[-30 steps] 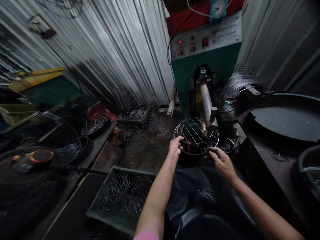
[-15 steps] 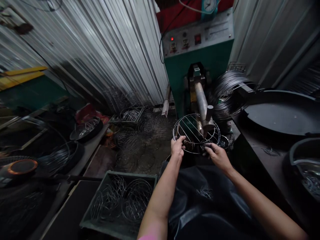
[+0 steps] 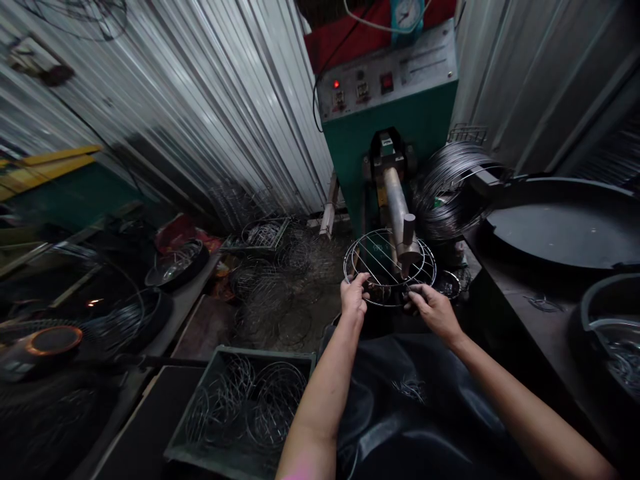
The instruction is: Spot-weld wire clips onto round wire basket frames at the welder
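Observation:
Both of my hands hold a round wire rack [image 3: 373, 250] with parallel cross wires, level under the metal arm [image 3: 396, 207] of a green machine [image 3: 395, 133]. My left hand [image 3: 354, 295] grips the rack's near left rim. My right hand [image 3: 434, 308] pinches the near right rim. The arm's short electrode post [image 3: 407, 247] stands over the rack's right half. A dark apron [image 3: 415, 400] covers my lap below.
A grey crate [image 3: 235, 407] of wire rings sits at lower left. More wire racks and rings [image 3: 280, 267] lie heaped on the floor by the corrugated wall. A coil of wire [image 3: 445, 187] and a large dark pan [image 3: 565, 227] stand at right; a fan [image 3: 45, 347] at left.
My hands have closed in on the rack's near rim and drawn it slightly left under the machine arm. The camera view has shifted a little to the right.

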A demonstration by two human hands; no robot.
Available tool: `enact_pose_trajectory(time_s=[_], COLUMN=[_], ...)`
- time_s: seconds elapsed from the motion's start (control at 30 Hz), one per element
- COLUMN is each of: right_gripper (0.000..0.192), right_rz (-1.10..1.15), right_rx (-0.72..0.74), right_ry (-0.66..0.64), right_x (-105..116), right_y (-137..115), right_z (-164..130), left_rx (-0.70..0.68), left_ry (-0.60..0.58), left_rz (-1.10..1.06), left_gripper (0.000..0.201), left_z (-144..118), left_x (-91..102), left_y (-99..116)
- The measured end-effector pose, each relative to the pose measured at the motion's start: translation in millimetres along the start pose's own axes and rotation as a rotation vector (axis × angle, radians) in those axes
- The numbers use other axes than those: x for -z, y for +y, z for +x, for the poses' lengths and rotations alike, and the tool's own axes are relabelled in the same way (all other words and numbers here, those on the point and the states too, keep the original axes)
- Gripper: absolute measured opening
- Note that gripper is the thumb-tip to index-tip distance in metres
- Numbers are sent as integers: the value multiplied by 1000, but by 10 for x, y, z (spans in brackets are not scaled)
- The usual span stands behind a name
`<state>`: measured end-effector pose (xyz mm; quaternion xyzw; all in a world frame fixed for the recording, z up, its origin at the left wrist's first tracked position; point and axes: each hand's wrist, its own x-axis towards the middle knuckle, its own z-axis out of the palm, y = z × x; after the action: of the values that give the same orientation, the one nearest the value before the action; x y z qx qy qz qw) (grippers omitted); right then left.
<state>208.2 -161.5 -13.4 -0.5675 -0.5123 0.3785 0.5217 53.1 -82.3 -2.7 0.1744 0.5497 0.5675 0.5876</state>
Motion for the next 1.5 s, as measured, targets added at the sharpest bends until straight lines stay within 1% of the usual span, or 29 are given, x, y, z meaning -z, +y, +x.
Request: enact_pose_trajectory(time_s=[0.13, 0.27, 0.47, 0.67, 0.73, 0.8, 0.87, 0.9, 0.93, 1.0, 1.07, 1.1, 1.17, 1.23, 1.3, 1.4, 1.5], right_gripper=[27, 26, 24, 28, 29, 29, 27, 23, 19, 13, 15, 17, 19, 20, 21, 22, 21], right_rz=[-2, -27, -114, -55, -83, -149, -259, -333, -416, -577, -705, -753, -830, -906, -980, -1042, -1065], right_rx=[16, 28, 57, 65, 94, 131, 139, 119, 80, -28, -112, -129, -126, -108, -80, -35, -28], right_ry=[15, 19, 31, 35, 47, 83, 88, 50, -26, -249, -454, -525, -618, -681, -735, -788, -794], right_x=[1, 0, -4, -64, -18, 94, 252, 332, 404, 500, 509, 482, 383, 252, 124, -10, -54], right_y=[-3, 0, 4, -22, -10, 65, 225, 331, 448, 679, 858, 917, 974, 976, 965, 975, 1002], right_z=[18, 45, 77, 88, 26, -113, -324, -443, -564, -777, -921, -963, -1000, -1006, -1014, -1054, -1105], left_rx=[1, -3, 23, 43, 61, 130, 211, 232, 233, 222, 232, 245, 276, 295, 265, 169, 151], left_ry=[4, -1, 56, 24, 16, -28, -76, -98, -121, -165, -188, -193, -206, -247, -300, -346, -363], left_rz=[5, 11, 34, 44, 84, 123, 124, 106, 83, 54, 70, 89, 124, 129, 83, -37, -84], left_gripper=[40, 41, 37, 33, 33, 36, 39, 40, 39, 34, 29, 27, 28, 31, 34, 32, 28], left_z=[2, 33, 59, -3, -7, 19, 81, 122, 164, 229, 240, 222, 152, 65, -14, -77, -62], left_x=[-15, -16, -20, -44, -17, 56, 178, 254, 340, 537, 764, 886, 1141, 1400, 1638, 1897, 1994], left_y=[-6, -13, 5, 24, 59, 128, 210, 242, 258, 222, 83, -19, -261, -499, -679, -803, -821])
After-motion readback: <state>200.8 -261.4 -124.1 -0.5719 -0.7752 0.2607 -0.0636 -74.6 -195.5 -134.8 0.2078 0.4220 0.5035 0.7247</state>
